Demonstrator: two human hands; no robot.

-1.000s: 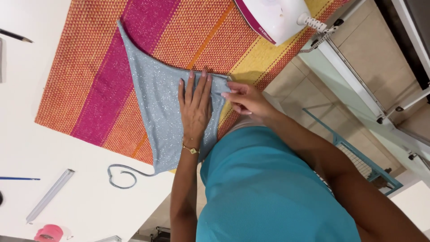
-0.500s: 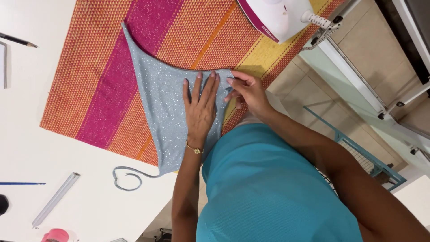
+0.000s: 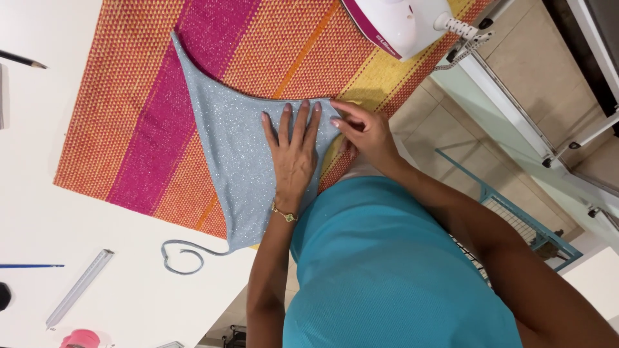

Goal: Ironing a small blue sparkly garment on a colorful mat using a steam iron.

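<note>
Two hands on glittery light-blue fabric (image 3: 225,138), spread over striped woven mat (image 3: 129,129) on tabletop (image 3: 39,219). Left hand (image 3: 293,151) flat, fingers extended, pressing. Right hand (image 3: 361,129) pinching fabric's right edge. Iron (image 3: 400,22) far right.

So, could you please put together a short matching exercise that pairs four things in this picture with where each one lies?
Things:
1. left hand
2. iron
3. ruler
4. pencil

Places:
A. on the white table, near the bottom left
B. flat on the light blue glittery fabric
C. at the left edge, high up, on the white table
D. at the top edge, on the striped mat

Pairs: 1-B, 2-D, 3-A, 4-C
</note>
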